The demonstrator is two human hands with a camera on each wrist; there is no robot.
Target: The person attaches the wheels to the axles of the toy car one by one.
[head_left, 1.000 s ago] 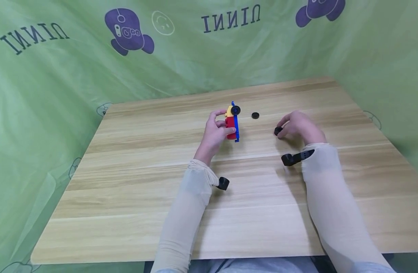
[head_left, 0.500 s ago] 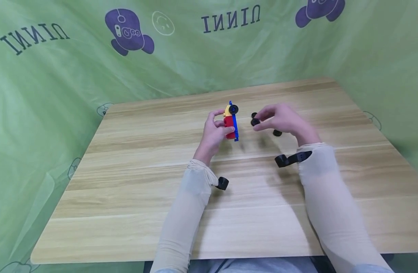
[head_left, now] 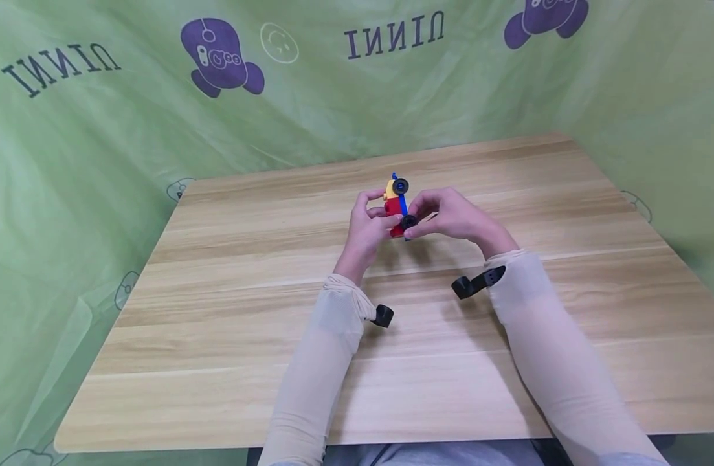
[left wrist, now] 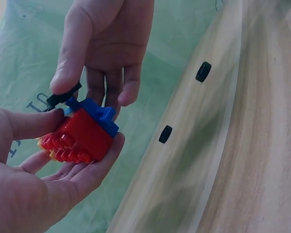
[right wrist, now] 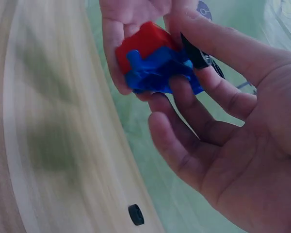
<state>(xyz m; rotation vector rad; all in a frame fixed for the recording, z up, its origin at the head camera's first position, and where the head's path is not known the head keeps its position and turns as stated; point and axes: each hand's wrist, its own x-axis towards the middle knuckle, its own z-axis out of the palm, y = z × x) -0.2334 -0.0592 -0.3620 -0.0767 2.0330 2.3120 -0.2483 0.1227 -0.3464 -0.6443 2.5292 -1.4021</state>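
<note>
My left hand [head_left: 365,226] grips a toy brick car [head_left: 394,205] with red and yellow bricks on a blue base, held above the table. One black wheel [head_left: 400,186] sits on the car's far end. With thumb and finger my right hand [head_left: 458,217] pinches another black wheel [head_left: 409,221] against the blue base's near end, on the side facing up. Whether that wheel is seated on its axle cannot be seen. In the right wrist view, fingers of the right hand also touch the blue base [right wrist: 157,70] from below.
Two loose black wheels, a nearer one [left wrist: 203,71] and another one [left wrist: 165,134], lie on the wooden table [head_left: 246,310]; the right hand mostly hides them in the head view. A green printed curtain [head_left: 333,110] hangs behind the table.
My right hand has picked up a wheel from the right of the table and carried it left to the car. The left hand has stayed nearly still with the car.
</note>
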